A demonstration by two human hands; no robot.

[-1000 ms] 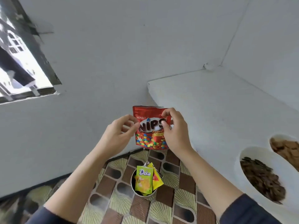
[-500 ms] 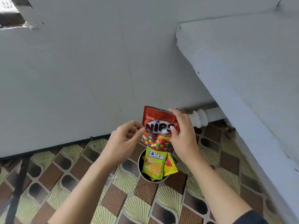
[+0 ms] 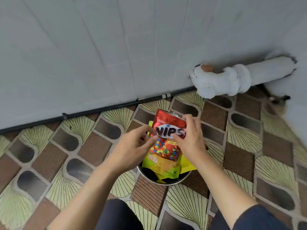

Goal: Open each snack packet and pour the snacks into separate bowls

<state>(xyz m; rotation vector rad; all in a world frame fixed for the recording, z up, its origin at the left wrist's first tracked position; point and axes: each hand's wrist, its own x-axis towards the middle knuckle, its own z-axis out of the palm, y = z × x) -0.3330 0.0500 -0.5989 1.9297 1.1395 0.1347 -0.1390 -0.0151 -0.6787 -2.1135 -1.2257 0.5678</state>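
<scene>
Head view looks steeply down at a patterned tile floor [image 3: 93, 146], where a red Nips packet [image 3: 169, 130] is held upright at centre frame, directly above a metal bowl [image 3: 166, 183] standing on the floor. That bowl carries further unopened stock: a green packet [image 3: 160, 166] leaning at its front and a yellow packet [image 3: 188, 165] showing to the lower right of the red one. Judged step: opening the red packet, with pouring not yet begun. A sliver of silver shows at the packet's upper right corner; whether this is a started tear or only a reflection cannot be determined. The left hand [image 3: 132, 146] comes in from the lower left, its thumb and curled fingers pinching the packet's left edge at about the level of the logo. The right hand [image 3: 191, 138] comes in from the lower right, its fingers wrapped over the upper right corner and its thumb laid across the front beneath the logo. Both forearms are bare and converge on the packet. The next move, in my assessment, calls for the two hands to pull apart across the top seal, then for the packet to be carried to an empty serving bowl; none is in view here. Along the upper frame run a grey wall [image 3: 99, 47], a black cable [image 3: 116, 106] at its base and a white pipe fitting [image 3: 221, 80].
</scene>
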